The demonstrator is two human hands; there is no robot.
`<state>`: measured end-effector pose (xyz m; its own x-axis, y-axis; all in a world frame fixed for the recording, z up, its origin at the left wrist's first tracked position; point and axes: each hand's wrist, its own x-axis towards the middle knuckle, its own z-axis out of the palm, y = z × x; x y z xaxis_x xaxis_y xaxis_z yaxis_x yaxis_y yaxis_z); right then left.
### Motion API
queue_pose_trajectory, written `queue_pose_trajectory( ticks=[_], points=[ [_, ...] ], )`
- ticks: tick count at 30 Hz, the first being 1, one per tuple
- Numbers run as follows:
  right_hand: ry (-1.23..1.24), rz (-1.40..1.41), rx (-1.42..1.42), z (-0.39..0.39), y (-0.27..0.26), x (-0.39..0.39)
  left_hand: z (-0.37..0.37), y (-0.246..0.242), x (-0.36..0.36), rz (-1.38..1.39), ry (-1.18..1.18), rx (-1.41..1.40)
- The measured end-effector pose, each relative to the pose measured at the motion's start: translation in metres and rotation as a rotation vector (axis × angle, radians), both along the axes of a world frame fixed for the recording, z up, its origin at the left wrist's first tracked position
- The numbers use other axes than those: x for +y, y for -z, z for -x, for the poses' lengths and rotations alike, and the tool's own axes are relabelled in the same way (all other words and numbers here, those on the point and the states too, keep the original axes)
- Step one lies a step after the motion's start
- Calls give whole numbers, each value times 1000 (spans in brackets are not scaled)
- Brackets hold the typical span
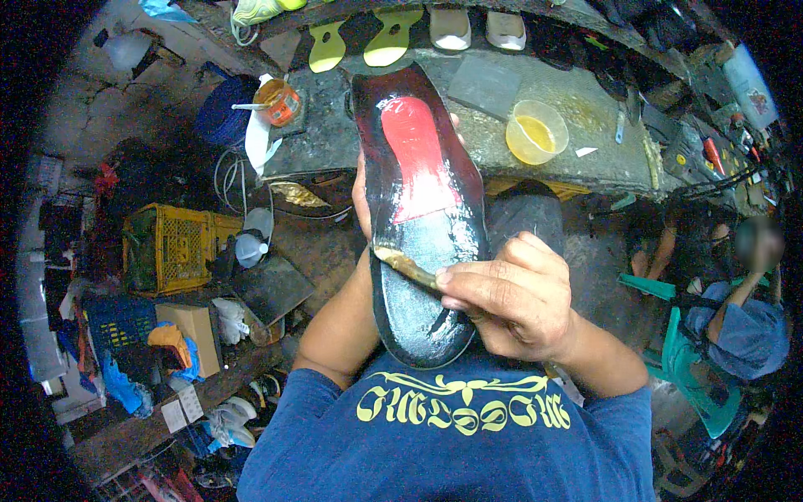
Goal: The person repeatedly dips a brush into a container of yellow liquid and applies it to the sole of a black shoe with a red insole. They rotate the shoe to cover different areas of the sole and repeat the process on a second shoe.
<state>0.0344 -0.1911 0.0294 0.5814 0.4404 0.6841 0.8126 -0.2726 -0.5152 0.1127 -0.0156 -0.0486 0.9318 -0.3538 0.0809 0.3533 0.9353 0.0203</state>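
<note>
A large black shoe insole (426, 307) is held up before my chest, its surface glossy and wet-looking. A red insole-shaped patch (411, 144) covers its upper middle. My left hand (362, 204) supports the insole from beneath; the thumb shows along the left edge and fingertips at the right, while the palm is hidden. Between the thumb and fingers of my right hand (521, 298) is a thin brush (411, 268), its pale, matted tip touching the insole near the left edge. Beyond, on the workbench (389, 135), a translucent plastic bowl (537, 132) contains yellowish liquid.
An orange jar (277, 102) with a stick stands at the bench's left. Yellow-green insoles (393, 39) and pale shoe parts (450, 29) line the back. Yellow crates (168, 248) stand on the left. Another person (734, 326) sits on the right near a green chair (696, 376).
</note>
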Motion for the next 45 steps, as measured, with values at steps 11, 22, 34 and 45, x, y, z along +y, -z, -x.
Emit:
queue_pose_trajectory(
  ticks=[11,22,34,45],
  points=[
    [82,-78,114,7,-9,0,-17,-3,14,238,28,-343],
    [148,-37,129,4,-22,-2,2,-25,9,289,-44,-350],
    [41,-137,150,-4,-29,-4,13,-40,2,273,-89,-342],
    [195,2,-65,-61,-66,-14,30,-43,-6,-36,-198,-168]
  ],
)
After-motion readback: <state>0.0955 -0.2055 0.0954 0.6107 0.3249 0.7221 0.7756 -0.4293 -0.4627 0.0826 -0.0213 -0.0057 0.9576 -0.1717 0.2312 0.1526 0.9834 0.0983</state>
